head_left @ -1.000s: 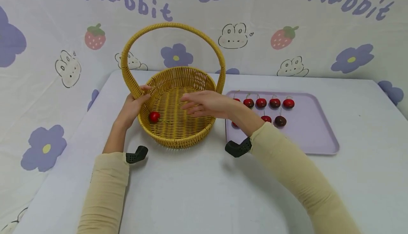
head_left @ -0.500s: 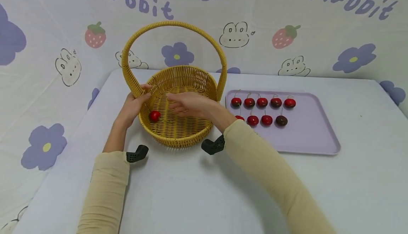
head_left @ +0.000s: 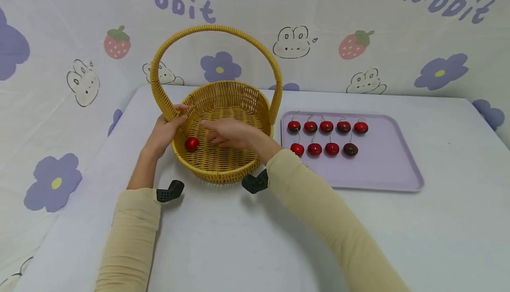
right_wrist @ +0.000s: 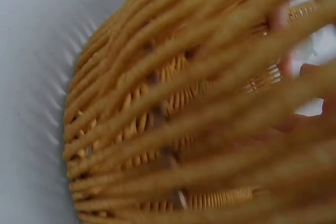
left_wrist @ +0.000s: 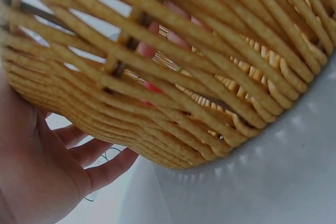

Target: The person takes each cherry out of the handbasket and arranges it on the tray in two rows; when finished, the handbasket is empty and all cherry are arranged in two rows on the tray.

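A round yellow wicker basket with a tall arched handle stands on the table at left of centre in the head view. My left hand grips its left rim at the foot of the handle, thumb over the edge; the left wrist view shows the fingers against the outer wicker wall. One red cherry lies inside, on the left of the basket floor. Reaching over the near right rim, my right hand is inside the basket, its fingers extended toward the cherry but apart from it. Wicker mostly hides that hand in the right wrist view.
To the right of the basket lies a lilac tray with several dark red cherries in two rows, stems pointing away. A patterned cloth hangs behind the white table.
My right hand has moved left, deeper into the basket and closer to the cherry there, uncovering the tray's left cherries. The left hand keeps its place on the basket.
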`<state>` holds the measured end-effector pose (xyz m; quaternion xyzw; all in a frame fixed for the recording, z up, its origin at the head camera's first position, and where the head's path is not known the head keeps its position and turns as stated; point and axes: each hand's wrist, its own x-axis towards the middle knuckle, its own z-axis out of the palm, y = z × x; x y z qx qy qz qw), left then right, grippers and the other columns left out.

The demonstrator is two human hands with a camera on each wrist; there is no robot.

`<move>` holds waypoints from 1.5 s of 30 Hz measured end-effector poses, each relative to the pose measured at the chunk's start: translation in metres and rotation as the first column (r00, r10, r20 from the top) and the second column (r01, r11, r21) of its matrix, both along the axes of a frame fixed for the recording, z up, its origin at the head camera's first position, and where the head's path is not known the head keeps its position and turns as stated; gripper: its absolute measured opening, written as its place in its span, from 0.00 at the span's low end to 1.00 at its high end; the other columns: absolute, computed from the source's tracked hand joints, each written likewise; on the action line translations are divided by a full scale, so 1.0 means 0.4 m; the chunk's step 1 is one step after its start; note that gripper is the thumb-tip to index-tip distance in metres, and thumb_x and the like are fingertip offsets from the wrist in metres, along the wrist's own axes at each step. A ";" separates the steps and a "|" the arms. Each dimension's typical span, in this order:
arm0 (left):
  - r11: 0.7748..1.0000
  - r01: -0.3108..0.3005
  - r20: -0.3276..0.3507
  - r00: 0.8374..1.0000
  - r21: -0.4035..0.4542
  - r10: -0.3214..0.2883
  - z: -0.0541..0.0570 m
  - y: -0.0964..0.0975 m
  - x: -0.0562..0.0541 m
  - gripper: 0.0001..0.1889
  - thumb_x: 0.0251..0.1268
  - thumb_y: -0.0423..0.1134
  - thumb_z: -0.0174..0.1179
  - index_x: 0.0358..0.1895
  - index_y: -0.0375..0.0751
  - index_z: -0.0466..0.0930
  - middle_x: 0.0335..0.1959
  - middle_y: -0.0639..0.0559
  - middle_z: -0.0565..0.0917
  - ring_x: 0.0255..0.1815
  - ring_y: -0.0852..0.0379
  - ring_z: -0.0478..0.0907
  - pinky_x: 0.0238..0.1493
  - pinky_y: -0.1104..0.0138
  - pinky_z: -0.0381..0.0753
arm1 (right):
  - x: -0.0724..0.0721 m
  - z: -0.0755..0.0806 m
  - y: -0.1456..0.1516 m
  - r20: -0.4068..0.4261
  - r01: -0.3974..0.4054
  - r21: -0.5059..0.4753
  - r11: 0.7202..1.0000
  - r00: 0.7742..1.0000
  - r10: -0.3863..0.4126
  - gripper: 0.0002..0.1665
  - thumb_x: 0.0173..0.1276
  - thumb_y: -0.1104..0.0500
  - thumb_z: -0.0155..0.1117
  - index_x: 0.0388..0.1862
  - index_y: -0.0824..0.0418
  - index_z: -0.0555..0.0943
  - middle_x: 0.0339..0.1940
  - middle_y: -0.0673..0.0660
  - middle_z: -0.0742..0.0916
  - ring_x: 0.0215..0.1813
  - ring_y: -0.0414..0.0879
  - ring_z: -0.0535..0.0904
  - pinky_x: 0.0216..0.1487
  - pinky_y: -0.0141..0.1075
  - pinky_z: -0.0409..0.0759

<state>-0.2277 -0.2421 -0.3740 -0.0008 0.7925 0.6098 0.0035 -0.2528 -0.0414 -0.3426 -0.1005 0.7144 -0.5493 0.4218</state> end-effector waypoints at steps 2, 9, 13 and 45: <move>1.000 0.000 0.004 1.000 0.004 0.000 -0.002 -0.002 0.000 0.20 0.75 0.35 0.43 0.66 0.33 0.62 0.69 0.40 0.63 0.70 0.46 0.56 0.69 0.50 0.51 | 0.004 -0.002 -0.009 -0.008 -0.008 0.008 1.000 1.000 0.008 0.35 0.76 0.45 0.45 0.74 0.62 0.56 0.65 0.64 0.73 0.66 0.54 0.69 0.65 0.43 0.65; 1.000 0.012 -0.008 1.000 0.011 -0.012 -0.005 -0.002 -0.001 0.20 0.75 0.35 0.44 0.66 0.32 0.63 0.69 0.40 0.63 0.70 0.46 0.56 0.69 0.51 0.52 | 0.018 0.000 -0.034 -0.002 0.011 0.020 1.000 1.000 -0.011 0.33 0.76 0.46 0.46 0.72 0.64 0.60 0.60 0.64 0.76 0.61 0.53 0.73 0.63 0.43 0.67; 1.000 0.007 -0.014 1.000 0.011 -0.007 -0.001 -0.002 -0.001 0.20 0.74 0.35 0.44 0.65 0.32 0.63 0.68 0.39 0.64 0.70 0.46 0.57 0.68 0.51 0.53 | 0.022 -0.001 -0.046 -0.020 0.010 0.032 0.999 1.000 -0.009 0.32 0.77 0.47 0.46 0.70 0.65 0.62 0.58 0.64 0.76 0.59 0.54 0.75 0.61 0.42 0.70; 1.000 -0.005 -0.001 1.000 -0.012 0.005 0.001 -0.003 -0.002 0.20 0.74 0.35 0.44 0.65 0.33 0.64 0.68 0.40 0.63 0.70 0.47 0.57 0.68 0.52 0.53 | 0.026 0.004 -0.022 -0.153 -0.120 0.008 0.993 0.981 0.120 0.25 0.66 0.57 0.65 0.60 0.62 0.75 0.48 0.57 0.84 0.48 0.51 0.80 0.53 0.41 0.77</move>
